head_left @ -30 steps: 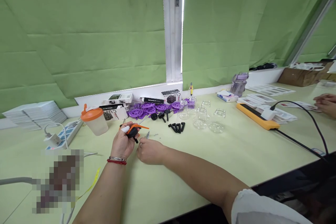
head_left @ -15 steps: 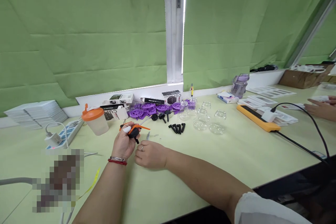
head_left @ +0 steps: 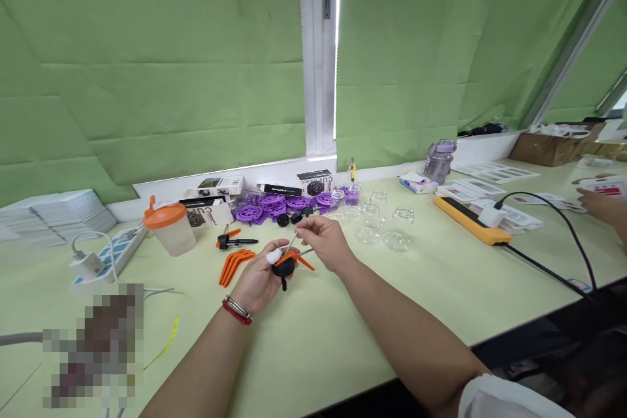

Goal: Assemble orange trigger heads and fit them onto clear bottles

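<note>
Gripping, in the head view, a black-and-orange piece point(head_left: 283, 268) with the left hand point(head_left: 258, 279), just above the tabletop point(head_left: 313, 346). Pinching a thin metal rod point(head_left: 290, 243) in the fingertips of the right hand point(head_left: 326, 243), slanted down to the piece. Noting angled orange parts point(head_left: 235, 266) just beside the left hand, a black-and-orange assembly point(head_left: 235, 241) behind them, purple discs point(head_left: 249, 214) farther back, clear bottles point(head_left: 368, 228) to the right.
</note>
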### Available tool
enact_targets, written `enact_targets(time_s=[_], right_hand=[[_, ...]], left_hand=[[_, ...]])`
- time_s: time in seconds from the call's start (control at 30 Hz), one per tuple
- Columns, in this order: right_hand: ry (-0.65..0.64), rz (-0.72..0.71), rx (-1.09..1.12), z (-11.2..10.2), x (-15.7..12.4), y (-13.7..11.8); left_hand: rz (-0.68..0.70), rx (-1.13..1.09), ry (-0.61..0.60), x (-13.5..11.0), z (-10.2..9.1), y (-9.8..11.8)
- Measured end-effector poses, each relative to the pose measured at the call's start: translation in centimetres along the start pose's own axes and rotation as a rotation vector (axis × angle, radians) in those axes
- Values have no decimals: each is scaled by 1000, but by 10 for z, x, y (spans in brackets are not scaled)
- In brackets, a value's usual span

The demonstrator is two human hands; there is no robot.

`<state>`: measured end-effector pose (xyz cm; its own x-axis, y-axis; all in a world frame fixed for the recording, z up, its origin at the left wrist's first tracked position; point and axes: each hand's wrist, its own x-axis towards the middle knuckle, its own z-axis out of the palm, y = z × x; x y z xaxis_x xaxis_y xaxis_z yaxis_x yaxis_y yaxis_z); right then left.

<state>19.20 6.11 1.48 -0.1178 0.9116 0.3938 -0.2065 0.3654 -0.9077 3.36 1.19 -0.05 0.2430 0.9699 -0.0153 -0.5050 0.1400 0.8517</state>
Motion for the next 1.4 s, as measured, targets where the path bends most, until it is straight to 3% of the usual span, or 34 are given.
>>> enact_targets(time_s=[0.6, 0.83, 1.13, 1.27, 1.4], right_hand=[[-110, 107, 14, 7, -4, 1], [-79, 179, -3, 10, -7, 0], [-326, 195, -118, 12, -17, 1], [-408, 149, -131, 10, -17, 1], [-496, -73, -255, 7, -15, 3]], left_hand=[[-68, 30, -102, -1, 1, -7], [-66, -22, -112, -2, 5, -7], [-32, -47, -110, 4, -9, -10], [-21, -61, -99, 5, -11, -9], [1, -73, -21, 7, -10, -9]])
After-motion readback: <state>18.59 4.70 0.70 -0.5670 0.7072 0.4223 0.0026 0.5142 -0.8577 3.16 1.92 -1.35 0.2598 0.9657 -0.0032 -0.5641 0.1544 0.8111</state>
